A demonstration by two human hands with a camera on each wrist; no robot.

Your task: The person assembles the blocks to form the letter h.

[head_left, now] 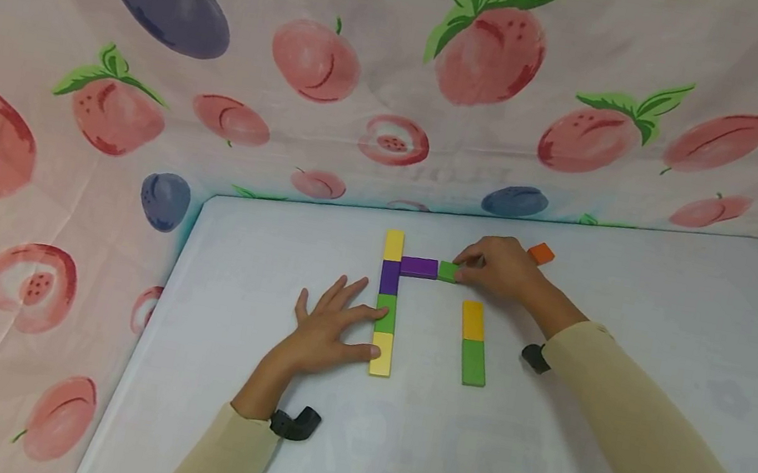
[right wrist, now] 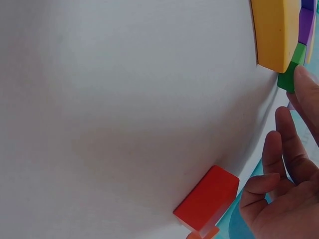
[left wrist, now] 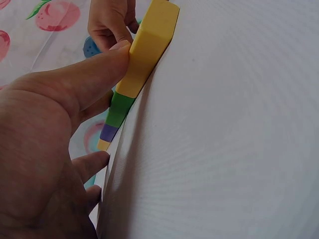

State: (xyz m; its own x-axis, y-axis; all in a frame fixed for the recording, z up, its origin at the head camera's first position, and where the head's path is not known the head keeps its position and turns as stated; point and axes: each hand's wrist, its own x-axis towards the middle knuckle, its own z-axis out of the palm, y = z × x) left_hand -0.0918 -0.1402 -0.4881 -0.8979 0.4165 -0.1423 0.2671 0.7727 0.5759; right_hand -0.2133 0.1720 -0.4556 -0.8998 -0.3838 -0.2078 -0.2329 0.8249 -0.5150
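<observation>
A straight column of blocks lies on the white table: yellow [head_left: 394,244], purple [head_left: 390,277], green [head_left: 386,305] and yellow [head_left: 381,365], end to end. My left hand [head_left: 320,332] has its fingers spread, the thumb touching the near yellow block and the index finger on the green one. A second purple block [head_left: 419,267] extends rightward from the column. At its right end, my right hand [head_left: 498,270] pinches a small green block [right wrist: 287,79] between thumb and finger; its other fingers partly hide it in the head view.
Right of the column, an orange-yellow block [head_left: 473,321] and a green block [head_left: 474,363] lie end to end. Beyond the right hand sits a red-orange block [head_left: 541,254], with an orange piece [right wrist: 212,232] behind it in the right wrist view. Fruit-patterned cloth [head_left: 387,18] borders the table.
</observation>
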